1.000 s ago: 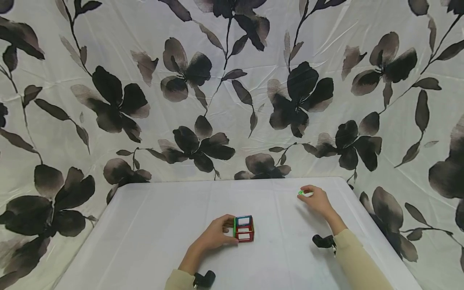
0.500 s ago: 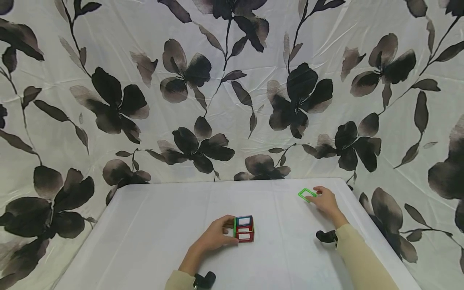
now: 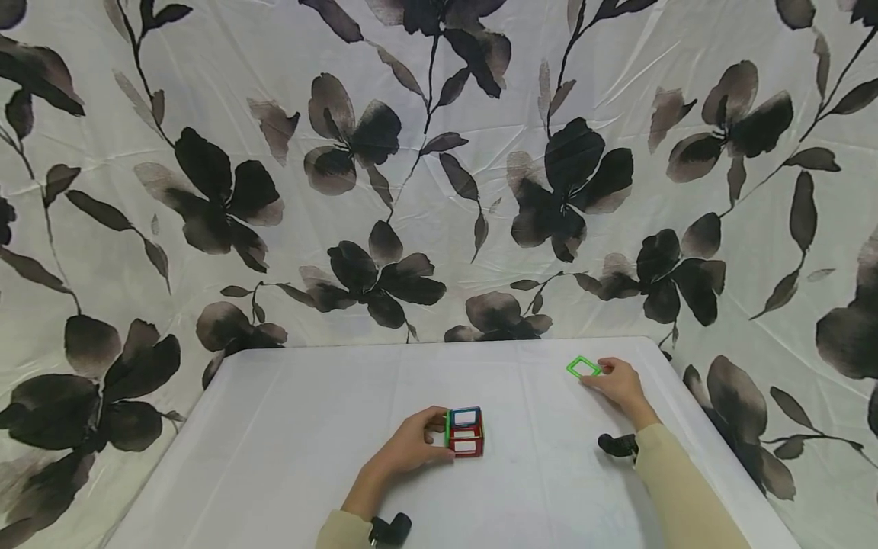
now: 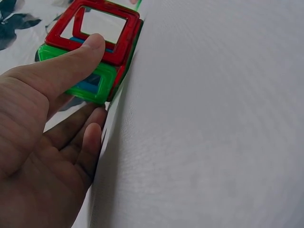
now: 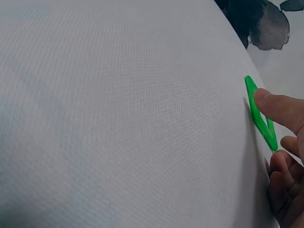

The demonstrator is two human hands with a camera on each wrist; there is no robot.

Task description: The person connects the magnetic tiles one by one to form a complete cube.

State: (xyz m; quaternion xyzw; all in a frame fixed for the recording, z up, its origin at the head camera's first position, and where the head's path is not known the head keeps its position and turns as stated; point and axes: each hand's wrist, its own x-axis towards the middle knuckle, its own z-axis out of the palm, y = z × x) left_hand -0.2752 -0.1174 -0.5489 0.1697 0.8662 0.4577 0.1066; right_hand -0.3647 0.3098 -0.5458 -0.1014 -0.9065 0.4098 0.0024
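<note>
Near the middle of the white table stands a small box of magnetic tiles (image 3: pixel 466 433), with red, blue and green frames. My left hand (image 3: pixel 409 442) grips its left end; in the left wrist view the thumb lies over the red tile (image 4: pixel 127 42), above a green tile (image 4: pixel 108 84). At the back right, my right hand (image 3: pixel 620 385) pinches a single green square magnetic tile (image 3: pixel 574 362) by one corner. The right wrist view shows that green tile (image 5: pixel 252 104) tilted, with the thumb on its face and a shadow on the cloth.
A white cloth covers the table (image 3: pixel 288 427), whose far edge meets a hanging floral curtain (image 3: pixel 425 191). A black wrist camera (image 3: pixel 391 530) is worn on the left wrist and another black camera (image 3: pixel 617 445) on the right.
The right hand has shifted slightly right, and the green tile has turned from edge-on to show its square frame. The left hand and the box have stayed nearly still.
</note>
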